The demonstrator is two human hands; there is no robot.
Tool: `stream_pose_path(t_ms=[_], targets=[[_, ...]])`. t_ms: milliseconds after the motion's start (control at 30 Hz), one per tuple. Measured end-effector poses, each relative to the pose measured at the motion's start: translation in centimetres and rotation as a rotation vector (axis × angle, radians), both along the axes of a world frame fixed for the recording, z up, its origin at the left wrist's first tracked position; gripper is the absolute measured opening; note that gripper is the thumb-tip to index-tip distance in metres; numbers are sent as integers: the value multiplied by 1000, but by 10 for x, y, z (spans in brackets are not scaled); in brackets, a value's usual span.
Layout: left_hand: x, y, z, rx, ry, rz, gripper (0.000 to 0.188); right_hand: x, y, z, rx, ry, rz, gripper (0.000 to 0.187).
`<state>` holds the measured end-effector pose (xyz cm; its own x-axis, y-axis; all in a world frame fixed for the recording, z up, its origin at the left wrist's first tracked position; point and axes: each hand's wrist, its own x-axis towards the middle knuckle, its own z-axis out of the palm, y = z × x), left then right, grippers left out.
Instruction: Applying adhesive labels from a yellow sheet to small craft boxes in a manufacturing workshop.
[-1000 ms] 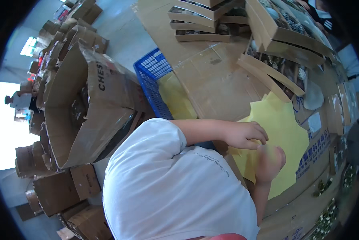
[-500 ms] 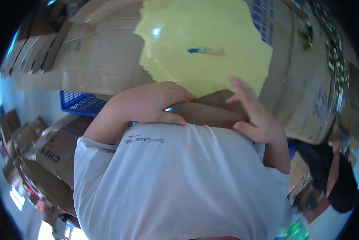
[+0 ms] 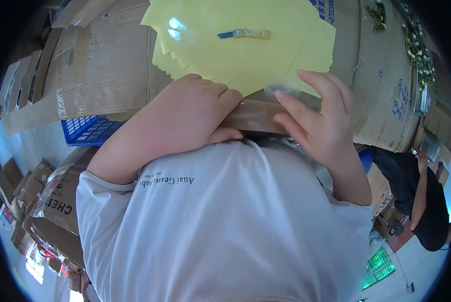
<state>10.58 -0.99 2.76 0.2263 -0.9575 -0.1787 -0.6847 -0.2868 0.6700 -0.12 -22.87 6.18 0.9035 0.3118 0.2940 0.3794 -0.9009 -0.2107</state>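
Close against my white shirt is a brown, glossy-faced cardboard piece (image 3: 255,117), its lower side dark and partly hidden. My left hand (image 3: 205,108) is closed round its left end, with curled fingers on top and the thumb along the near side. At its right end, my right hand (image 3: 323,110) is raised with the fingers spread. By the right index fingertip is a small, pale, see-through round shape (image 3: 281,91), smeared by motion. Beyond both hands lies a stack of yellow sheets (image 3: 200,53), and on it rests a utility knife (image 3: 244,34) with a yellowish handle.
Cardboard (image 3: 104,65) covers the work surface. A blue plastic basket (image 3: 87,130) sits below its left edge, near cartons (image 3: 59,199). Small white-flowered sprigs (image 3: 420,63) lie at the far right. Another person in dark clothes (image 3: 426,211) is at the right.
My right hand has turned, and its index fingertip now meets the blurred round shape. My left hand's fingers have curled more. The sheets and knife sit higher in the picture.
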Motion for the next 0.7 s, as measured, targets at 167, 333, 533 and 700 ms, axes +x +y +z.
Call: stream_pose_path(t_ms=[167, 333, 533, 700], targets=[[-17, -3, 1, -63, -61, 116, 40, 31, 8, -6, 660, 438, -88, 14], [-15, 0, 1, 142, 106, 226, 44, 43, 19, -38, 1174, 1101, -445, 14], [-11, 16, -2, -26, 137, 284, 65, 43, 25, -33, 1078, 1129, -441, 12], [-9, 18, -1, -34, -17, 52, 59, 45, 28, -32, 894, 1143, -447, 11]])
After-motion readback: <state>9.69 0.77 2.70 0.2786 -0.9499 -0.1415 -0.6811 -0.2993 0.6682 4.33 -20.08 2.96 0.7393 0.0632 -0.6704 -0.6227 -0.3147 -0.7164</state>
